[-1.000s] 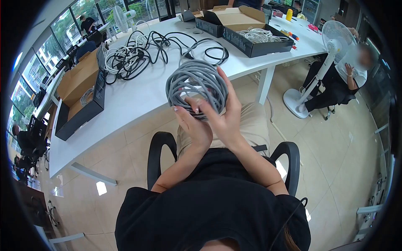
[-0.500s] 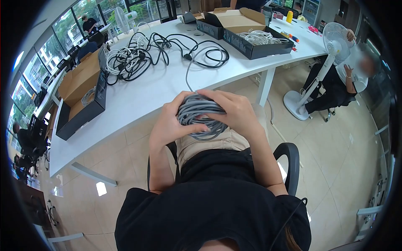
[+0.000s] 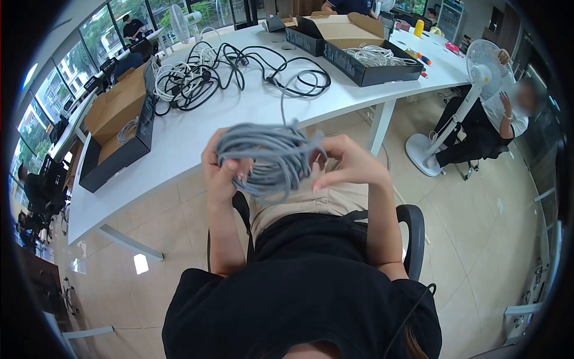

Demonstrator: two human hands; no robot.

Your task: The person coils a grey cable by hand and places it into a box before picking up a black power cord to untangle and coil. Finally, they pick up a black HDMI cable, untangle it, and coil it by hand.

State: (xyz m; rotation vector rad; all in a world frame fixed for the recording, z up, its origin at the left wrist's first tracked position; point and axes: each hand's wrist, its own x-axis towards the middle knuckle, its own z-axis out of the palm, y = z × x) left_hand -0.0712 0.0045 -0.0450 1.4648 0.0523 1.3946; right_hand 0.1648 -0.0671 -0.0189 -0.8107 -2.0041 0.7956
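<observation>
A thick coil of grey cable [image 3: 263, 158] is held above my lap, just in front of the table edge. My left hand [image 3: 220, 170] grips its left side, thumb in front and fingertips through the middle. At the coil's right edge, the curled fingers of my right hand [image 3: 350, 160] hold a blurred strand, while the thumb stands apart below. From the coil's top, one grey length runs up onto the white table [image 3: 209, 137] toward a looped black cable [image 3: 311, 93].
Tangled white and black cables [image 3: 185, 84] lie on the table. An open box [image 3: 116, 149] with a small grey coil stands left; another box [image 3: 373, 72] holds white cables at the back. A person [image 3: 508, 119] sits right, beside a standing fan [image 3: 463, 113]. A chair armrest [image 3: 412, 239] flanks me.
The coil has shifted left and turned in my left hand. My right hand has moved from the coil's front to its right edge, its thumb now off the coil.
</observation>
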